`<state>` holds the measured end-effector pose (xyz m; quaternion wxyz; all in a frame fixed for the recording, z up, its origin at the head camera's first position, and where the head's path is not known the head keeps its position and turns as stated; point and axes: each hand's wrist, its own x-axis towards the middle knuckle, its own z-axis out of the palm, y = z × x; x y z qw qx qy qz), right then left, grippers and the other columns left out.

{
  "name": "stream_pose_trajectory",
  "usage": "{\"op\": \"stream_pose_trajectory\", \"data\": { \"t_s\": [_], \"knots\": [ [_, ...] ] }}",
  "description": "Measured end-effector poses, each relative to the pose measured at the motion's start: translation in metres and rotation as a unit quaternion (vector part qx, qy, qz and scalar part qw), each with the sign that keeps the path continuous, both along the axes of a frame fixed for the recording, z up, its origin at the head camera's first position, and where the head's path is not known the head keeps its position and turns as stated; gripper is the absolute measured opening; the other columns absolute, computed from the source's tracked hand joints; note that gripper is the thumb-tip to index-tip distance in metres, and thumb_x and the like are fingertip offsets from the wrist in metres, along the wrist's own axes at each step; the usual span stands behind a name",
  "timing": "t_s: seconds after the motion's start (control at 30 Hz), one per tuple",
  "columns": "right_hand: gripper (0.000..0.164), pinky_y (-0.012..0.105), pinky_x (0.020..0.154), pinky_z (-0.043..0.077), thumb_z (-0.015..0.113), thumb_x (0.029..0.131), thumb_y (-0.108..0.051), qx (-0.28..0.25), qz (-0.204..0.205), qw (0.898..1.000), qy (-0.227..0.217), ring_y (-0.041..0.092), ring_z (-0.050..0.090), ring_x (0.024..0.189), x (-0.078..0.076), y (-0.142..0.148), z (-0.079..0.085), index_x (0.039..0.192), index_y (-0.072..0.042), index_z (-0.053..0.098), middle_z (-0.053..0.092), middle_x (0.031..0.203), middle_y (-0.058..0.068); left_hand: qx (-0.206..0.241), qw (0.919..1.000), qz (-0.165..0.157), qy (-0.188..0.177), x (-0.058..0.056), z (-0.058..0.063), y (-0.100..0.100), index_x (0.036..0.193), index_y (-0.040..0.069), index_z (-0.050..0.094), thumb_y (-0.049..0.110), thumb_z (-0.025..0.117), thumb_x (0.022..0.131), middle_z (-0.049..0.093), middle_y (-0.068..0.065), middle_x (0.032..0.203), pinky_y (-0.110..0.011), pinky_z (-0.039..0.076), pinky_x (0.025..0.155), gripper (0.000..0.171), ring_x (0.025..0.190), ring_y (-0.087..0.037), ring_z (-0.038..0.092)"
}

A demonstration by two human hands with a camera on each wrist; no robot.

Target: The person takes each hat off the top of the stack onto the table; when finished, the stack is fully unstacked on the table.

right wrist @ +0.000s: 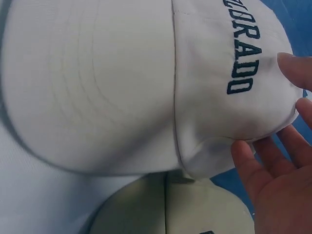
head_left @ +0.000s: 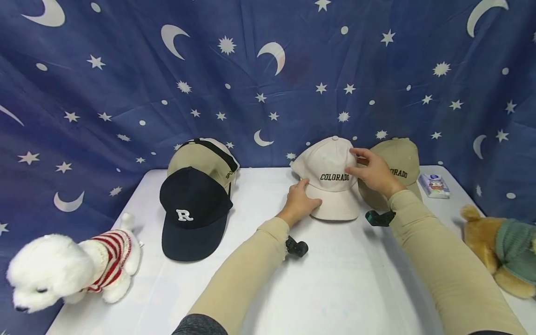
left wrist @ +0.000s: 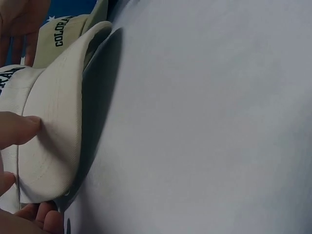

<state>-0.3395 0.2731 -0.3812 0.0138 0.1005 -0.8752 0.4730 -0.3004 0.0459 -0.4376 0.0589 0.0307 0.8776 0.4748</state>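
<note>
A cream baseball cap (head_left: 332,163) with COLORADO across its front stands towards the back of the white table, its brim facing me. My left hand (head_left: 298,203) grips its left side, with digits over the brim (left wrist: 53,141) and others curled under the edge. At the upper right of the crown (right wrist: 209,112), my right hand (head_left: 374,170) holds the side between thumb and fingers. Right behind that hand is a khaki cap (head_left: 398,151), its lettering partly covered by the wrist.
To the left, a navy cap (head_left: 188,195) with a white R leans over a beige and black cap (head_left: 201,158). A white plush dog (head_left: 50,270) sits at the left edge, a plush bear (head_left: 481,232) at the right. A small tissue pack (head_left: 435,186) lies beside the khaki cap.
</note>
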Motion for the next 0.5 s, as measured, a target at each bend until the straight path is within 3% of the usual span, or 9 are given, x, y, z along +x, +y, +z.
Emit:
{"op": "stream_pose_trajectory", "data": {
  "t_s": [0.47, 0.5],
  "knots": [
    [0.066, 0.053, 0.109, 0.035, 0.071, 0.092, -0.006, -0.009, 0.003, 1.0, -0.003, 0.045, 0.036, 0.139, -0.0006, -0.0055, -0.0058, 0.148, 0.008, 0.038, 0.036, 0.153, 0.026, -0.01, 0.9999, -0.006, -0.009, 0.0005, 0.0002, -0.0042, 0.152, 0.006, 0.04, 0.02, 0.073, 0.087, 0.036, -0.023, 0.15, -0.041, 0.033, 0.112, 0.074, 0.137, -0.038, 0.034],
    [0.067, 0.052, 0.111, 0.033, 0.071, 0.092, -0.006, -0.013, 0.003, 1.0, -0.003, 0.044, 0.035, 0.14, -0.0007, -0.0058, -0.0063, 0.148, 0.008, 0.038, 0.035, 0.154, 0.026, -0.013, 0.9999, -0.002, 0.001, -0.0021, -0.0045, -0.0035, 0.151, 0.006, 0.042, 0.021, 0.072, 0.087, 0.037, -0.022, 0.148, -0.04, 0.035, 0.111, 0.072, 0.136, -0.038, 0.036]
  ]
}}
